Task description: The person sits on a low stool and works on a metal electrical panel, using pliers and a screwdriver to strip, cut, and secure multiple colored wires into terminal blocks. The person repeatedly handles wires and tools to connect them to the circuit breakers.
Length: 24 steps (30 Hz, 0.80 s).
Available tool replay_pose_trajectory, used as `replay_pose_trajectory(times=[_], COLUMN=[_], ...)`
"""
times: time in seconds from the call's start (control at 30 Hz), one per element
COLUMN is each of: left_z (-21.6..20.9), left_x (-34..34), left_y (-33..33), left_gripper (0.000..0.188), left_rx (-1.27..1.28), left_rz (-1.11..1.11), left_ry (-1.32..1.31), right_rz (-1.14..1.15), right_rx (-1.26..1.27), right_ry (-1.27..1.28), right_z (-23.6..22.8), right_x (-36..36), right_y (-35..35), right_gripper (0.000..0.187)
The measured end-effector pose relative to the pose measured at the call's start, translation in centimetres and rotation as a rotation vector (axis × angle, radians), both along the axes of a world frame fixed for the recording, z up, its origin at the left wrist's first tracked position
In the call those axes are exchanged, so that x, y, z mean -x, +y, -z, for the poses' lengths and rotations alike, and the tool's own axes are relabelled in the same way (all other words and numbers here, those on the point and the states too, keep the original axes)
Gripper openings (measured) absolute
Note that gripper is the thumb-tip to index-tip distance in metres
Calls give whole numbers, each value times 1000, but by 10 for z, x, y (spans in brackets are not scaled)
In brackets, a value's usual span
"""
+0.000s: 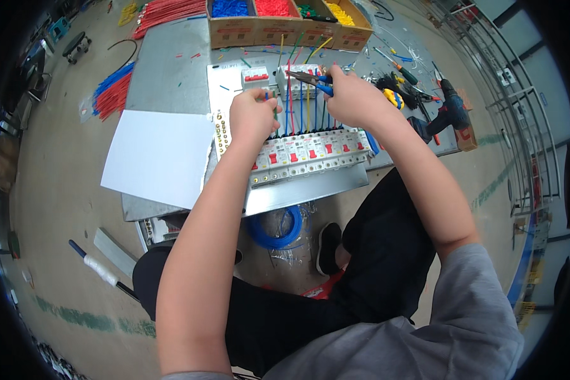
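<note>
My right hand (354,98) is closed around long-nose pliers (323,84) with blue handles, whose dark jaws point left beside the upright wires. My left hand (253,117) is pinched on a thin wire (275,116) that looks green; the fingers partly hide it. Below both hands runs a row of white circuit breakers (311,154) with red switches, fixed on a metal panel (297,196). Blue, red, yellow and green wires (308,107) rise from its far side. Behind them sit a small breaker (255,78) and another breaker block (289,82), partly covered by the pliers.
A partitioned cardboard box (234,31) of coloured small parts stands at the back. White paper (158,158) lies left of the panel. On the right are a cordless drill (448,114), a screwdriver (405,74) and a yellow tape measure (394,99). A blue wire coil (275,237) is below.
</note>
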State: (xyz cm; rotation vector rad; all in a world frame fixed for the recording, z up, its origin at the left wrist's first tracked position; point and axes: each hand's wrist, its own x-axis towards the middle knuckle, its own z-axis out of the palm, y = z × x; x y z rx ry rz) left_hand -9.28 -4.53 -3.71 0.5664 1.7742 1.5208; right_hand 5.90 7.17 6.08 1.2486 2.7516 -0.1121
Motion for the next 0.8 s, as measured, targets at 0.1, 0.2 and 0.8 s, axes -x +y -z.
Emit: replay_pose_trajectory(times=[0.1, 0.2, 0.8], left_z=[3, 5, -1], left_x=[0, -7, 5], left_y=[7, 15, 10], left_gripper=[16, 16, 17], left_rx=[17, 45, 179], left_rz=[-5, -2, 235], left_ry=[92, 222, 89], right_rz=[28, 63, -39], right_rx=[196, 329, 443], right_ry=[134, 314, 396], right_z=[-12, 3, 6], right_x=[-6, -12, -25], right_y=[10, 26, 41], right_gripper=[50, 51, 52])
